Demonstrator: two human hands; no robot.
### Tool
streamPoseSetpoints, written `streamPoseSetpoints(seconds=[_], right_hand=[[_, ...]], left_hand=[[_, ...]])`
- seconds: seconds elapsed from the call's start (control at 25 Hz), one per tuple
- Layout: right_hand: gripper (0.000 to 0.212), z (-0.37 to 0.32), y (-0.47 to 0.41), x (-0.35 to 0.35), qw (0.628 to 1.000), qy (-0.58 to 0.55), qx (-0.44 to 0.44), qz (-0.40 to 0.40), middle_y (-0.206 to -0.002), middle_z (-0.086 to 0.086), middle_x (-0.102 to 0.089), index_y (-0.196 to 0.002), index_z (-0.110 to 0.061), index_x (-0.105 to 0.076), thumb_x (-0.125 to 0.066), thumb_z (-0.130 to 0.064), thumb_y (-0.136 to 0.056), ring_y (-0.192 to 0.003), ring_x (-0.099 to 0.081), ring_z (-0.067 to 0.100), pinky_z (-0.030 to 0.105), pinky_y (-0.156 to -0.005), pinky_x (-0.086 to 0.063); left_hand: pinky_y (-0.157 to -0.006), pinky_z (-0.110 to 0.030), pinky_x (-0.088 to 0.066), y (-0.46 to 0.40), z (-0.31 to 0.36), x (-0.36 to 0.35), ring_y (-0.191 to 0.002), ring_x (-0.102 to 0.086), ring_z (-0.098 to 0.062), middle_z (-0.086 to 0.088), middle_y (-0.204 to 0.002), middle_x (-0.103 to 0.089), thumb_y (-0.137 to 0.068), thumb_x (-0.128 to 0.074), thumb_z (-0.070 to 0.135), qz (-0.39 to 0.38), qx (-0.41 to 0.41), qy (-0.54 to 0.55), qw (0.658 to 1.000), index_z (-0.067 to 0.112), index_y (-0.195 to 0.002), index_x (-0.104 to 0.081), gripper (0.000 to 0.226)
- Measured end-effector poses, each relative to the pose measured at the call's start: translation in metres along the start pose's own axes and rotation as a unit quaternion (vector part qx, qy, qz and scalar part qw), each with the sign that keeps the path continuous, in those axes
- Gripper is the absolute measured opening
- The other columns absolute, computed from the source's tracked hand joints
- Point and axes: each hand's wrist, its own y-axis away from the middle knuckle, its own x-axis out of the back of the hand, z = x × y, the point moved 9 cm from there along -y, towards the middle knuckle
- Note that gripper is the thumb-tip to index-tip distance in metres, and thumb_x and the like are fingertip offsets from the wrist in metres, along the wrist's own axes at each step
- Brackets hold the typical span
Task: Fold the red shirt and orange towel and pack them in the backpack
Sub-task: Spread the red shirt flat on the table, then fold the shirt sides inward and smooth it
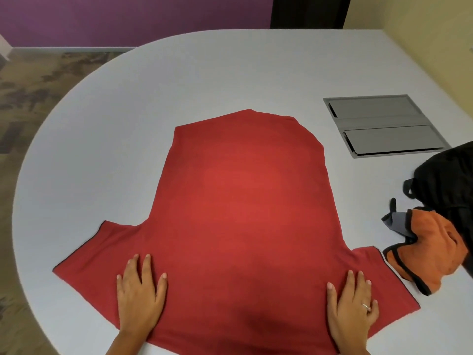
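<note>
Head view
Shirt (243, 201): red, spread flat on the table (230, 73), shoulders toward the viewer, hem toward 12 o'clock; both sleeves lie out sideways, at 9 and 3 o'clock.
Left hand (139, 298): palm down, fingers straight, pressing the shirt near its 7 o'clock shoulder; grips nothing.
Right hand (352, 308): palm down, fingers straight, flat on the shirt near 5 o'clock; grips nothing; a ring on one finger.
Towel (430, 252): orange with dark edging, crumpled, at 3 o'clock of the shirt, just beside the sleeve.
Backpack (450, 180): black, at the frame's right edge, touching the towel.
Panel (381, 124): grey, set into the table at 2 o'clock.
</note>
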Motion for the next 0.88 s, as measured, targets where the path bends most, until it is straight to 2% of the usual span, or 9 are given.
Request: streamPoseSetpoints(seconds=[0.08,0.28,0.44,0.56,0.68,0.8,0.88], right_hand=[[0.069,-0.039,-0.014,0.007,0.999,-0.033,0.038,0.007,-0.151,0.015,-0.032,-0.140,-0.008,-0.039,-0.021,-0.054,-0.092,-0.140,-0.025,0.032,0.059,-0.107,-0.025],[0.062,-0.169,-0.050,-0.014,0.971,0.000,0.236,-0.035,-0.156,0.007,-0.024,-0.146,-0.020,-0.032,-0.015,-0.054,-0.097,-0.142,-0.024,0.026,0.046,-0.108,-0.029],[0.063,-0.220,-0.084,-0.035,0.956,0.044,0.281,-0.073,-0.154,0.007,-0.029,-0.145,-0.023,-0.035,-0.010,-0.056,-0.097,-0.140,-0.030,0.028,0.047,-0.106,-0.033],[0.071,-0.221,-0.132,-0.032,0.967,0.053,0.238,-0.067,-0.152,0.008,-0.034,-0.143,-0.020,-0.040,-0.005,-0.059,-0.095,-0.139,-0.032,0.031,0.050,-0.105,-0.033],[0.077,-0.211,-0.198,-0.019,0.982,0.040,0.178,-0.041,-0.155,0.009,-0.025,-0.147,-0.018,-0.031,-0.008,-0.062,-0.088,-0.144,-0.020,0.031,0.051,-0.111,-0.024],[0.065,-0.210,-0.265,-0.003,0.990,0.035,0.138,-0.021,-0.156,0.011,-0.021,-0.149,-0.016,-0.025,-0.027,-0.053,-0.095,-0.144,-0.015,0.032,0.052,-0.112,-0.021],[0.064,-0.209,-0.306,0.010,0.997,-0.015,0.075,0.005,-0.155,0.013,-0.021,-0.148,-0.012,-0.024,-0.042,-0.043,-0.095,-0.142,-0.017,0.036,0.054,-0.110,-0.021]], left_hand=[[-0.108,-0.059,-0.027,-0.015,0.028,0.007,-0.134,-0.034,-0.038,-0.022,-0.143,-0.038,-0.094,-0.017,0.055,0.001,-0.038,0.015,0.999,0.004,-0.136,-0.045,0.072],[-0.111,-0.048,-0.026,-0.072,0.130,-0.007,-0.142,-0.021,-0.027,-0.011,-0.155,-0.026,-0.096,-0.021,0.050,-0.018,-0.193,0.002,0.981,0.013,-0.145,-0.033,0.063],[-0.110,-0.049,-0.029,-0.117,0.169,-0.026,-0.142,-0.021,-0.025,-0.007,-0.155,-0.026,-0.094,-0.028,0.050,-0.049,-0.239,-0.028,0.969,0.017,-0.146,-0.032,0.062],[-0.105,-0.054,-0.032,-0.171,0.163,-0.023,-0.139,-0.032,-0.033,-0.011,-0.152,-0.034,-0.092,-0.026,0.048,-0.042,-0.195,-0.042,0.979,0.014,-0.142,-0.042,0.062],[-0.109,-0.056,-0.026,-0.238,0.142,-0.008,-0.141,-0.027,-0.037,-0.014,-0.153,-0.031,-0.092,-0.020,0.049,-0.011,-0.133,-0.045,0.990,0.012,-0.144,-0.038,0.066],[-0.110,-0.057,-0.021,-0.303,0.133,0.015,-0.142,-0.021,-0.039,-0.018,-0.154,-0.024,-0.097,-0.034,0.042,0.024,-0.076,-0.010,0.997,0.011,-0.146,-0.032,0.058],[-0.106,-0.056,-0.026,-0.339,0.124,0.034,-0.135,-0.029,-0.043,-0.022,-0.149,-0.031,-0.096,-0.043,0.036,0.056,0.021,0.056,0.997,0.007,-0.144,-0.033,0.057]])
